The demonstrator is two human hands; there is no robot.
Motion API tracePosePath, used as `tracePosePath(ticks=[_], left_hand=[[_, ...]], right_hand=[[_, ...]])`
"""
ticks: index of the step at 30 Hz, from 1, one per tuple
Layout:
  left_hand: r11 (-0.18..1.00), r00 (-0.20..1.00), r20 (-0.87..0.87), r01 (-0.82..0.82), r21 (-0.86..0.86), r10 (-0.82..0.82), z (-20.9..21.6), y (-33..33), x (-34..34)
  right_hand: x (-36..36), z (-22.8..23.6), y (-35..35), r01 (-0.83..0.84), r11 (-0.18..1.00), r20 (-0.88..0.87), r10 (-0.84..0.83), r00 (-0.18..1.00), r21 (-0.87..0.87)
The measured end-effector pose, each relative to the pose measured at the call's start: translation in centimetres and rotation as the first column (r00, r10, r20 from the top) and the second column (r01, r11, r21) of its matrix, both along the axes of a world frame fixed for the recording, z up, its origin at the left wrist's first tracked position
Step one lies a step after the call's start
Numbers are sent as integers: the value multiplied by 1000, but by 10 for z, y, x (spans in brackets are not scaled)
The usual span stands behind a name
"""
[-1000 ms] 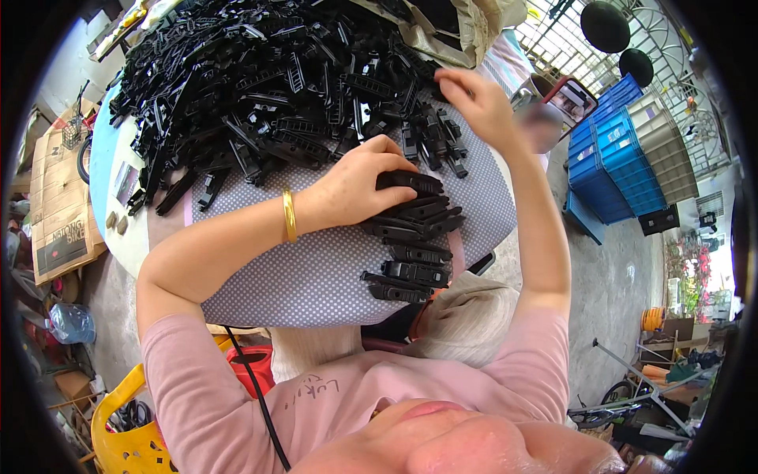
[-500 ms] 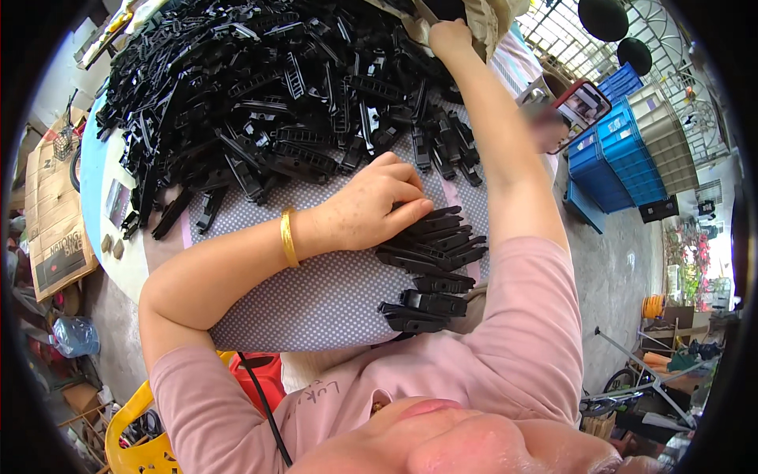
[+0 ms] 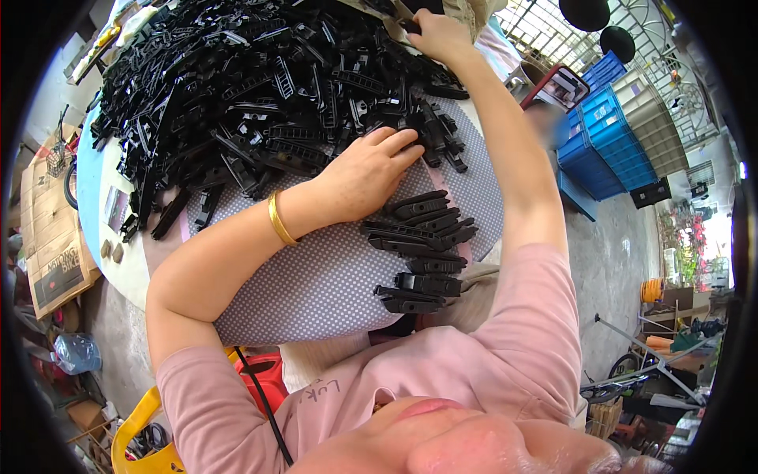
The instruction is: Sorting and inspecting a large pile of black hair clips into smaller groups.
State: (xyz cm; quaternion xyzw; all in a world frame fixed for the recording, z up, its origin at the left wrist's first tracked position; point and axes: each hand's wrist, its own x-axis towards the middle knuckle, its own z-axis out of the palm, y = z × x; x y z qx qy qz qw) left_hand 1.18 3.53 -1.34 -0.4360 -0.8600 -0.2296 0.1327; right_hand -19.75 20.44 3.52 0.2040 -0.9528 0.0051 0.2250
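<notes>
While the left hand point(image 3: 365, 175) lies flat on the dotted grey cloth point(image 3: 316, 284), its fingers point(image 3: 399, 144) stretch loosely together, barely spread, with the tips touching the near edge of the big heap of black plastic parts point(image 3: 253, 87); it grips nothing. Just to the near right of that hand sits a tidy row of stacked black parts point(image 3: 418, 245), close beside the wrist side of the palm. The right hand point(image 3: 436, 33) reaches to the far edge of the heap, fingers curled narrow around a black piece point(image 3: 409, 25) there, though how firmly it grips cannot be told. A gold bangle point(image 3: 278, 219) circles the left wrist. Compared with half a second ago, the right arm has stretched a little farther out, while the left hand has stayed pressed in much the same spot.
</notes>
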Motion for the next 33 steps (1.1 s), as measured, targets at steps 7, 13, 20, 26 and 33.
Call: tracePosePath(ticks=[7, 13, 20, 26, 33], left_hand=[[992, 991, 31, 129, -13, -129, 8, -9, 9], [998, 969, -242, -45, 34, 52, 2, -8, 0], [996, 990, -108, -89, 8, 89, 7, -7, 0], [965, 983, -184, 41, 259, 7, 9, -11, 2], [713, 753, 656, -432, 552, -52, 27, -13, 3]], right_hand=[[157, 17, 16, -314, 766, 72, 423, 903, -561], [180, -33, 40, -436, 771, 55, 516, 855, -464], [153, -58, 31, -503, 737, -20, 555, 831, -452], [136, -39, 10, -467, 616, -180, 470, 864, -634], [168, -14, 14, -302, 369, -36, 581, 813, -879]])
